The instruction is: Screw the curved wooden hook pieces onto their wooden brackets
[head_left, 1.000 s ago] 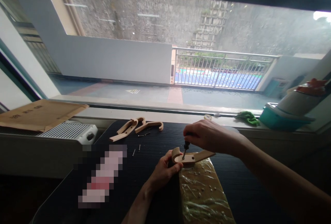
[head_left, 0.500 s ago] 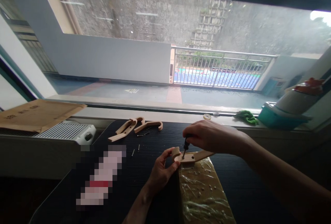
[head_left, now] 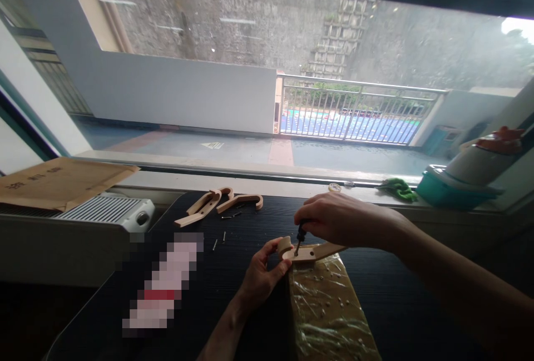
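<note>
A curved wooden hook (head_left: pixel 311 251) lies across the top end of a plastic-wrapped board (head_left: pixel 327 311) on the black table (head_left: pixel 217 294). My left hand (head_left: pixel 261 278) grips the hook's curled end, thumb and fingers pinched on it. My right hand (head_left: pixel 334 219) is closed around the dark handle of a small screwdriver (head_left: pixel 299 237), whose tip stands on the hook's flat part. Small screws dot the wrapped board's surface.
Two more wooden hooks (head_left: pixel 219 202) and loose screws (head_left: pixel 225 226) lie at the table's far side. A white heater (head_left: pixel 104 211) with a cardboard sheet (head_left: pixel 58 182) on it stands left. A teal tub (head_left: pixel 454 194) and green cloth (head_left: pixel 398 187) sit on the sill.
Both hands stay on the hook and screwdriver. The view shifted slightly; the left thumb has lifted a little along the hook's curl.
</note>
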`<state>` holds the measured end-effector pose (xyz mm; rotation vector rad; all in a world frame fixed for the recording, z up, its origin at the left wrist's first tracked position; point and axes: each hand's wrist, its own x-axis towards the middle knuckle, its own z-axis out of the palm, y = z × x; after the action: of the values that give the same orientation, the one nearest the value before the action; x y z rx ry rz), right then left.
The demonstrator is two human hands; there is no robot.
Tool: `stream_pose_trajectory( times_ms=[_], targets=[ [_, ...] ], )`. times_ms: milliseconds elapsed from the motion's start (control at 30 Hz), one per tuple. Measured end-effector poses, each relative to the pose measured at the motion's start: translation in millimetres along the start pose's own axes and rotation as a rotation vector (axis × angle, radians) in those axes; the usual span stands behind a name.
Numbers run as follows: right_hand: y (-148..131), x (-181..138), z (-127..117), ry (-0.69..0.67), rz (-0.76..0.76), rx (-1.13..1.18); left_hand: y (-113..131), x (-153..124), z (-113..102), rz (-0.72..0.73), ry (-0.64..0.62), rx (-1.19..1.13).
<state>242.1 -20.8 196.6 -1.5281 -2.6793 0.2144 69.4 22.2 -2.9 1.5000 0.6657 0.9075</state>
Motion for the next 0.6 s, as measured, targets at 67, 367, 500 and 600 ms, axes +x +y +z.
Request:
stream_pose_trajectory(
  times_ms=[67, 367, 500, 600],
  targets=[
    [1.7, 0.1, 1.8, 0.004, 0.004, 0.007, -0.6, -0.2, 0.1, 0.012, 0.000, -0.001],
    [3.6, -1.2, 3.8, 0.030, 0.032, -0.066, -4.9, -0.5, -0.3, 0.012, -0.002, 0.010],
    [3.0, -3.4, 1.4, 0.018, 0.010, -0.059, -6.1, -0.5, -0.6, 0.021, -0.016, 0.014],
    [3.2, -4.0, 1.6, 0.008, 0.004, -0.055, -5.5, -0.5, -0.5, 0.015, -0.006, 0.017]
  ],
)
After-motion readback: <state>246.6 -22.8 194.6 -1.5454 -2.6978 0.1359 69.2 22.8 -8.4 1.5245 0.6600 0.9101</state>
